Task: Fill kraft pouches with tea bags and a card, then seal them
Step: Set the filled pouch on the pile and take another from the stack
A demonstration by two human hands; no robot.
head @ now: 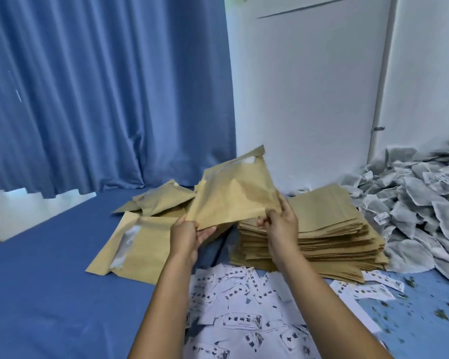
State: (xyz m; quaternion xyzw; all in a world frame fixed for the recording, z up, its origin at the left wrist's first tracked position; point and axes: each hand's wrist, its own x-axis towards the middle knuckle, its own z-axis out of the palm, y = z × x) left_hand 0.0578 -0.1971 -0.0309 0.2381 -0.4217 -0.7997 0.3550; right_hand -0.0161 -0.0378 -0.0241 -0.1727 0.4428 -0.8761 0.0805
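Home bedroom used for packing, blue-sheeted bed (49, 294), blue curtain (101, 86), white wardrobe door (309, 86), heaped tea bags (412, 203)

A pouch (231, 193) is being held up between both hands, above the bed (49, 294); filled pouches (151, 221) are lying to its left, a pouch stack (329, 229) right, tea bags (412, 203) farther right, cards (244, 314) nearest
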